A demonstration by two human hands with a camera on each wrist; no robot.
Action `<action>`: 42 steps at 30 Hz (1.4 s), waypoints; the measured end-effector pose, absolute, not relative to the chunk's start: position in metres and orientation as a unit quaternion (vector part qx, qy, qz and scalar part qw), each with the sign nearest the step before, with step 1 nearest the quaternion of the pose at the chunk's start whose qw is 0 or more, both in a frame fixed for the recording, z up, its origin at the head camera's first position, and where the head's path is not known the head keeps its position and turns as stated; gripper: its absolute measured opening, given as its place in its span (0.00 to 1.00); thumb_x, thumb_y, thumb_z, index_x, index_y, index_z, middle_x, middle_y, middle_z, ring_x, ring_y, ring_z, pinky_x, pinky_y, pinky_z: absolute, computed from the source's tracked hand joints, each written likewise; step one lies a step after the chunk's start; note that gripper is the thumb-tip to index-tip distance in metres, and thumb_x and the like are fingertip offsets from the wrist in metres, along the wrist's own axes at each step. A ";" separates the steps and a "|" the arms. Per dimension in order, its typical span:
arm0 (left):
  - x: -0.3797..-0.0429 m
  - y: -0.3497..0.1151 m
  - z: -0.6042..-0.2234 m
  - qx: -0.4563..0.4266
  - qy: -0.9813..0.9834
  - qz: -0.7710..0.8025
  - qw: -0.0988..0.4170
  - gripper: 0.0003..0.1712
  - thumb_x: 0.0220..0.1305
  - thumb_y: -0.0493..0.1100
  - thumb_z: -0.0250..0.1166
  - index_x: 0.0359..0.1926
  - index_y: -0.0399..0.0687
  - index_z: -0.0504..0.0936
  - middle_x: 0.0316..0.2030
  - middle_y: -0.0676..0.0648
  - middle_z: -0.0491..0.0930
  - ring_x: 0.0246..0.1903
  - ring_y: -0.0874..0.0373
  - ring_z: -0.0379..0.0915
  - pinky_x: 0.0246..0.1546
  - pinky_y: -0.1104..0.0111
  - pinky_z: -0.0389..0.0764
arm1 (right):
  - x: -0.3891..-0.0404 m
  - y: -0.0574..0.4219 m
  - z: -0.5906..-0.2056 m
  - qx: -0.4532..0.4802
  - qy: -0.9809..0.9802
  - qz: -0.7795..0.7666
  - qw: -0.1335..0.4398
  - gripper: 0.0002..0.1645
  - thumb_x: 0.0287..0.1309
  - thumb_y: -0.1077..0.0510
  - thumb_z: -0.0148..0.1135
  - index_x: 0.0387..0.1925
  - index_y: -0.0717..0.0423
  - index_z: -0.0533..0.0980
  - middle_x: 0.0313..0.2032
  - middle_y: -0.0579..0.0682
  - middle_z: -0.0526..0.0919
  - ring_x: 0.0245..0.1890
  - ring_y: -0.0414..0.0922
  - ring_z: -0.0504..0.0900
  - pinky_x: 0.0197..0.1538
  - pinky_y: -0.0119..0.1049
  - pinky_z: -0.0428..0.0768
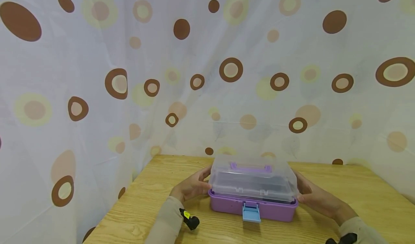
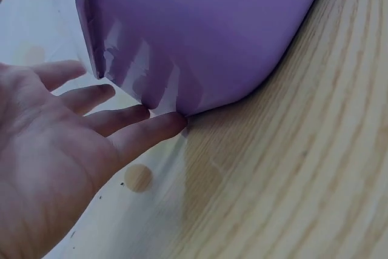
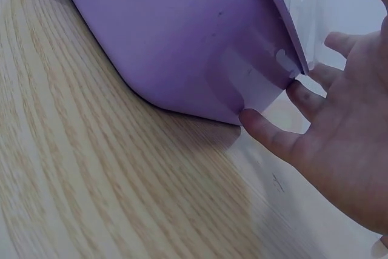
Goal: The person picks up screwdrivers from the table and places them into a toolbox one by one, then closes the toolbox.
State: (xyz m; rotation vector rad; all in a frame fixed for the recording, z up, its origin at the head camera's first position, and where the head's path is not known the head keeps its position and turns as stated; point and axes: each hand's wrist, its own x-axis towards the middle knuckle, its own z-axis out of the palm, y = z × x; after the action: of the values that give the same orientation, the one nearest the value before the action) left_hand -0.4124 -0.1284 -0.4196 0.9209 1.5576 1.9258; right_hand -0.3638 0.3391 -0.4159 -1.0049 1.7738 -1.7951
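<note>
A storage box with a purple base (image 1: pixel 223 203) and a clear plastic lid (image 1: pixel 275 184) stands on the wooden table. The lid sits over the base, and its purple handle (image 1: pixel 249 170) lies on top. At the front, the light-blue latch (image 1: pixel 251 214) is flipped down. My left hand (image 1: pixel 193 185) is at the box's left side, thumb by the lid's lower edge. In the left wrist view its fingers (image 2: pixel 148 134) are extended, fingertips at the purple wall. On the other side, my right hand (image 1: pixel 321 199) mirrors this, with spread fingers (image 3: pixel 270 133) at the base. The box's contents are unclear.
The wooden table (image 1: pixel 350 183) extends to both sides of the box. A white curtain (image 1: pixel 201 49) with brown and yellow circles hangs behind the table and along its left. Black wrist-worn devices (image 1: pixel 189 219) sit on both sleeves.
</note>
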 end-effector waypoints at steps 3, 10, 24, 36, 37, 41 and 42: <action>-0.412 -0.129 -0.419 0.331 0.575 0.704 0.251 0.60 0.62 0.35 0.72 0.84 0.50 0.42 0.81 0.42 0.44 0.70 0.41 0.63 0.66 0.51 0.71 | -0.363 0.340 -0.416 -0.364 0.642 -0.639 0.218 0.63 0.72 0.59 0.59 0.81 0.41 0.21 0.77 0.54 0.11 0.72 0.25 0.52 0.69 0.32 0.64; -0.411 -0.131 -0.419 0.327 0.577 0.703 0.256 0.62 0.62 0.35 0.73 0.84 0.49 0.40 0.81 0.39 0.44 0.71 0.40 0.61 0.68 0.51 0.68 | -0.363 0.341 -0.417 -0.369 0.642 -0.634 0.222 0.63 0.72 0.59 0.59 0.80 0.40 0.20 0.76 0.54 0.10 0.72 0.25 0.52 0.69 0.31 0.64; -0.415 -0.133 -0.424 0.350 0.589 0.677 0.269 0.67 0.59 0.30 0.75 0.84 0.55 0.39 0.82 0.46 0.37 0.77 0.44 0.49 0.69 0.53 0.67 | -0.363 0.343 -0.420 -0.364 0.662 -0.617 0.222 0.68 0.67 0.66 0.60 0.79 0.41 0.17 0.74 0.56 0.07 0.69 0.23 0.56 0.67 0.37 0.66; -0.415 -0.135 -0.423 0.361 0.599 0.660 0.274 0.68 0.59 0.33 0.77 0.84 0.53 0.36 0.82 0.44 0.34 0.77 0.42 0.48 0.68 0.53 0.67 | -0.360 0.341 -0.416 -0.336 0.723 -0.562 0.221 0.70 0.68 0.59 0.65 0.79 0.32 0.18 0.76 0.53 0.10 0.75 0.72 0.29 0.70 0.66 0.58; -0.415 -0.135 -0.422 0.361 0.600 0.659 0.275 0.68 0.59 0.33 0.77 0.84 0.53 0.36 0.82 0.44 0.34 0.77 0.42 0.48 0.68 0.53 0.68 | -0.359 0.341 -0.415 -0.333 0.726 -0.559 0.219 0.70 0.67 0.58 0.65 0.79 0.32 0.18 0.76 0.53 0.11 0.75 0.73 0.28 0.70 0.65 0.58; -0.415 -0.135 -0.422 0.355 0.605 0.658 0.274 0.68 0.60 0.31 0.76 0.84 0.55 0.36 0.82 0.45 0.33 0.77 0.42 0.47 0.68 0.53 0.68 | -0.358 0.339 -0.413 -0.327 0.737 -0.554 0.209 0.71 0.67 0.57 0.66 0.79 0.38 0.17 0.77 0.55 0.13 0.75 0.73 0.28 0.69 0.60 0.60; -0.415 -0.135 -0.421 0.355 0.606 0.658 0.272 0.68 0.60 0.31 0.76 0.84 0.54 0.36 0.82 0.44 0.33 0.77 0.41 0.46 0.68 0.53 0.68 | -0.358 0.339 -0.413 -0.325 0.739 -0.553 0.206 0.72 0.67 0.57 0.67 0.79 0.39 0.17 0.77 0.56 0.13 0.75 0.73 0.28 0.69 0.60 0.60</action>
State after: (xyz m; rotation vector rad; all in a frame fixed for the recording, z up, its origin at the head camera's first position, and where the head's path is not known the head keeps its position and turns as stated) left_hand -0.4146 -0.1353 -0.4213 0.9551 1.6326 1.7701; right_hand -0.3576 0.3387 -0.4134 -0.9061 2.0605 -1.5398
